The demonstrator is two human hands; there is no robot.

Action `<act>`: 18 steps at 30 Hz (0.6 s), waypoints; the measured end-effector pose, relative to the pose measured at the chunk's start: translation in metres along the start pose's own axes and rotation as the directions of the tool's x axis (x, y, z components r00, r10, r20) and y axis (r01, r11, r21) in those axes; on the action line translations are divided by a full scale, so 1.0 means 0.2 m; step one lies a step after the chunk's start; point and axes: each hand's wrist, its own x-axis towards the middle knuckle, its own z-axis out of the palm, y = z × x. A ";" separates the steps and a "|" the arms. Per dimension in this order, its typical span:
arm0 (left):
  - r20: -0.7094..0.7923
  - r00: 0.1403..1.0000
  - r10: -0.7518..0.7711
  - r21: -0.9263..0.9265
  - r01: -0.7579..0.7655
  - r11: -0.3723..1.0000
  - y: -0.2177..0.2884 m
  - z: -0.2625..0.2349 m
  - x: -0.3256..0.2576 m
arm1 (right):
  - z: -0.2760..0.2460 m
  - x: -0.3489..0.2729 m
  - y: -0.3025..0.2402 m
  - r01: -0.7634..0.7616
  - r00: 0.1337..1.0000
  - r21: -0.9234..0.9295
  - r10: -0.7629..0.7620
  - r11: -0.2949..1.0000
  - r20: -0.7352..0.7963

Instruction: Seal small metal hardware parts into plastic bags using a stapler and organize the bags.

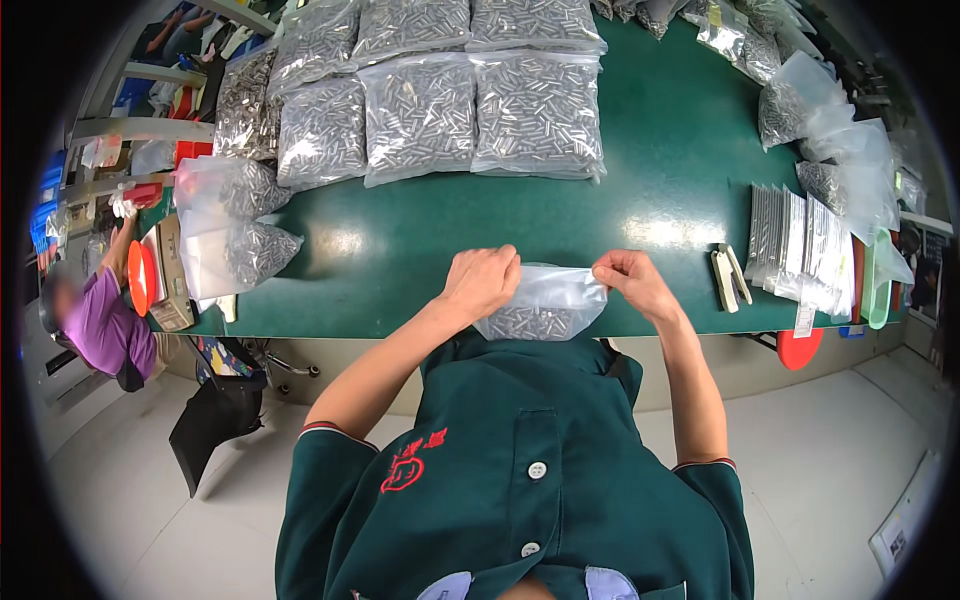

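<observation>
A clear plastic bag [545, 318] with small metal pins in its lower part lies at the near edge of the table, close against my body. My left hand [484, 280] is closed on its upper left corner, fingers curled in. At the upper right corner, my right hand [636, 283] pinches the plastic between thumb and fingers. The bag's top edge stretches between both hands; whether its mouth is sealed I cannot tell. Beyond it, several full bags of metal pins [420, 115] lie in rows on the green table [420, 240].
To the right are a cream stapler [730, 278], a stack of silvery flat packets [785, 240], a green scoop-like thing [877, 280] and a red round stool [799, 348]. Half-filled bags [262, 252] lie left. A person in purple [108, 325] sits farther left, near a black chair [215, 420].
</observation>
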 end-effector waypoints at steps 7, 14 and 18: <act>-0.111 0.993 0.032 -0.043 -0.037 0.998 -0.05 0.08 0.00 | 0.01 0.05 0.20 -0.055 0.995 0.289 0.027 0.956 0.099; 0.109 0.992 0.069 -0.055 -0.063 0.997 0.01 -0.06 0.01 | -0.04 -0.03 -0.14 -0.067 0.990 -0.022 0.069 0.998 0.121; 0.162 0.972 0.171 0.008 -0.175 0.985 0.00 -0.09 0.02 | -0.04 -0.05 -0.17 -0.149 0.978 0.064 0.138 0.987 0.157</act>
